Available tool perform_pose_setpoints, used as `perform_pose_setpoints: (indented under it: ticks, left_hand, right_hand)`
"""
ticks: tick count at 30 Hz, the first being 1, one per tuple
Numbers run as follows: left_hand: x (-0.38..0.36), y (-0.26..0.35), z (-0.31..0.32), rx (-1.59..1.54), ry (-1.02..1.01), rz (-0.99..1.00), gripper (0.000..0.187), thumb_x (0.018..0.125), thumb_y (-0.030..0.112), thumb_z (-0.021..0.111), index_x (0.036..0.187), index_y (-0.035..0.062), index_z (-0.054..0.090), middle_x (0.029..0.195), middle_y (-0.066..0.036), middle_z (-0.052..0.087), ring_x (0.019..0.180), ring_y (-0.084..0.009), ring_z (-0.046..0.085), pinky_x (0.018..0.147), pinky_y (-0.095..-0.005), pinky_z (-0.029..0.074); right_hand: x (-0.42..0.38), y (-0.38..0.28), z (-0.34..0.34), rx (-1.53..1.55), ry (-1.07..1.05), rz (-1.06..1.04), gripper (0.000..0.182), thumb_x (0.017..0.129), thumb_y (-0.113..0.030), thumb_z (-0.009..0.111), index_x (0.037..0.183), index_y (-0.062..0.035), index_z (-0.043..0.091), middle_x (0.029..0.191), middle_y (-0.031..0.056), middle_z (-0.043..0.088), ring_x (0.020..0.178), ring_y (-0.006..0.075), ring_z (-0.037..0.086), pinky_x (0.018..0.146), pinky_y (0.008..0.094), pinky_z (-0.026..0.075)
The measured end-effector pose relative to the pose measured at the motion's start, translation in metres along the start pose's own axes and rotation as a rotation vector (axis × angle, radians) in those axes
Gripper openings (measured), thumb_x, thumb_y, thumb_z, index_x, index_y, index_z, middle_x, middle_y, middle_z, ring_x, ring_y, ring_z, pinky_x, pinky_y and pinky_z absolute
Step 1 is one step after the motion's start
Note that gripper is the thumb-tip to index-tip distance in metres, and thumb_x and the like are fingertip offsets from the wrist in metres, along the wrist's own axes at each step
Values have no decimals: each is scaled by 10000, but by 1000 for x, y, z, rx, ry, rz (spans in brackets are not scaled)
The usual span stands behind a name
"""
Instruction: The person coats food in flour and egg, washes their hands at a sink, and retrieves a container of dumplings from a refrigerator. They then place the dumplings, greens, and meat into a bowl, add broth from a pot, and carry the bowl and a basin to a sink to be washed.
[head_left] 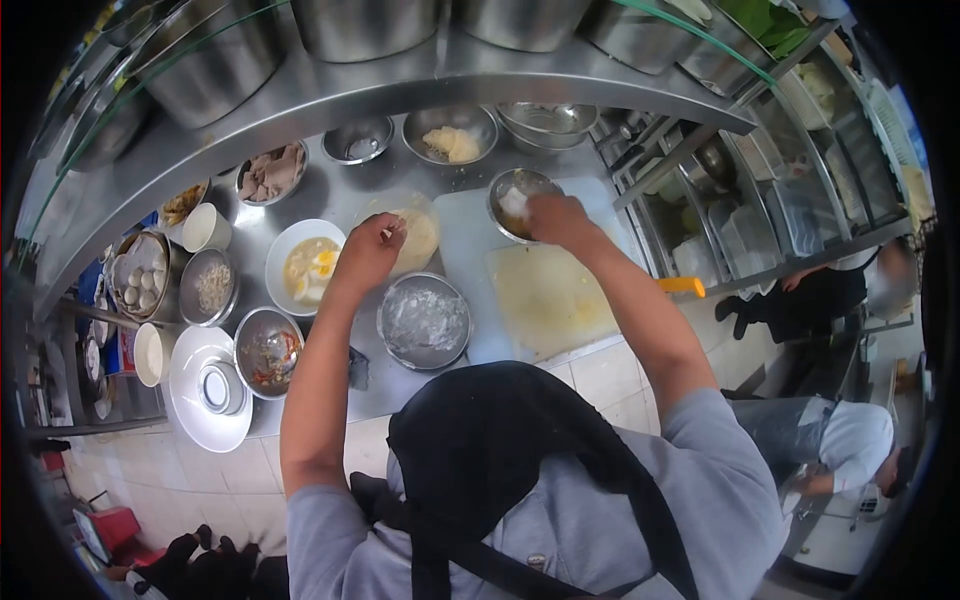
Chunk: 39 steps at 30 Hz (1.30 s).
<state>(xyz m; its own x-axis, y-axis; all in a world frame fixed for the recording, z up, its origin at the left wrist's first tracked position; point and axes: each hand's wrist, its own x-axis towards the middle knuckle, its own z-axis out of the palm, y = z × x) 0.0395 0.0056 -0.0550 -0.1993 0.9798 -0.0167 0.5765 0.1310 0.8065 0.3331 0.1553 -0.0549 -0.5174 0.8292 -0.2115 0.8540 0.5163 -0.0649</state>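
My left hand is over the left edge of a clear tub of pale crumbs. Its fingers are curled together, and what they hold, if anything, is hidden. My right hand reaches into a small metal bowl with yellowish liquid at the bottom. At its fingertips is a white, flour-coated lump, which the fingers seem to grip. Between my forearms sits a metal bowl of white flour. Left of the tub stands a white bowl with egg pieces in yellow liquid.
A wet cutting board lies under the right forearm, beside an orange handle. Bowls of dough and sliced meat line the back. A steel shelf overhangs the counter. Other people are at the right and lower left.
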Motion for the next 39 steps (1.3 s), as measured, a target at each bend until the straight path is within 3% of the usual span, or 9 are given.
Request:
perform_pose_setpoints:
  ticks: [1,7,14,17,19,20,22,31,39]
  left_hand:
    - [2,0,-1,21,-5,-15,236,853,178,614,1032,27,645,963,-141,674,743,-262,629,726,-350,499]
    - [1,3,1,-9,8,-4,248,846,175,612,1044,28,639,977,-154,668,772,-279,631,735,-359,499]
    - [1,7,3,27,-6,-3,252,838,164,606,1044,23,639,1009,-158,661,810,-287,633,758,-374,496]
    - [0,3,2,30,8,-13,254,837,168,609,1045,25,640,1000,-157,662,800,-288,634,749,-373,497]
    - [2,3,2,5,4,-3,258,836,171,610,1048,28,640,1000,-154,662,788,-284,634,744,-371,499]
    - [4,4,2,4,0,2,258,836,171,610,1048,28,640,1000,-154,662,788,-284,634,744,-371,499]
    - [5,4,2,38,-7,-11,260,835,174,611,1049,30,639,1007,-154,662,780,-283,635,742,-369,500]
    - [0,1,5,61,-4,14,255,831,175,608,1041,34,637,1015,-162,657,797,-301,635,756,-391,502]
    - [1,2,6,87,5,16,253,828,173,615,1035,28,636,1021,-171,652,809,-307,637,764,-392,500]
  right_hand:
    - [7,4,5,-106,-134,-73,302,809,-301,582,966,-59,670,896,156,689,871,330,668,750,433,522]
    - [17,-28,-8,-89,-149,62,272,790,-252,586,944,-67,710,988,165,692,950,281,669,802,399,518]
    - [30,-13,4,-208,-124,-86,224,783,-233,590,875,-78,722,918,149,704,873,272,685,742,377,533]
    - [42,9,-10,67,-319,-213,250,774,-250,578,835,-40,700,953,191,676,926,321,655,766,405,518]
    - [44,21,-15,78,-450,-72,251,780,-240,562,834,-32,693,978,198,662,981,323,629,814,410,504]
    - [41,21,-15,79,-448,-67,251,780,-240,562,834,-32,693,978,198,662,981,323,629,814,410,504]
    - [29,15,-8,116,36,3,267,778,-261,576,875,-44,698,973,194,664,976,321,630,825,420,502]
    - [-3,-34,-37,-74,-205,-66,256,787,-260,577,880,-62,710,925,149,700,884,297,676,777,406,524]
    - [13,-13,1,-93,-39,-160,284,770,-307,613,867,-57,708,851,173,695,830,287,686,719,401,534]
